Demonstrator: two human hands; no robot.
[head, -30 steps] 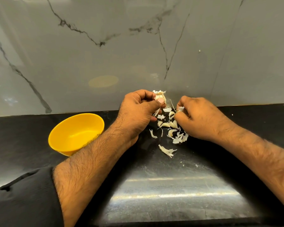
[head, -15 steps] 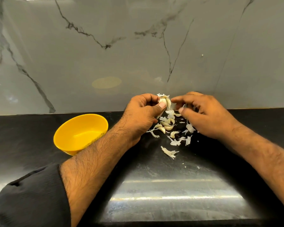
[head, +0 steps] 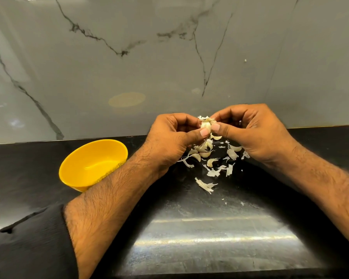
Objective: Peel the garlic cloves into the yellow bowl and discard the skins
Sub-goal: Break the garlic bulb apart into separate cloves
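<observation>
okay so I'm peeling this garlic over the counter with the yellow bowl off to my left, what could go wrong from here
1. Both hands, left hand and right hand, pinch the garlic above the skins, not above the yellow bowl. A clove slipping from either grip would likely land among the scraps.
2. Your left forearm crosses the bowl's near rim and could nudge it.
3. The skins are spreading over the black counter, making discarding slower.
</observation>
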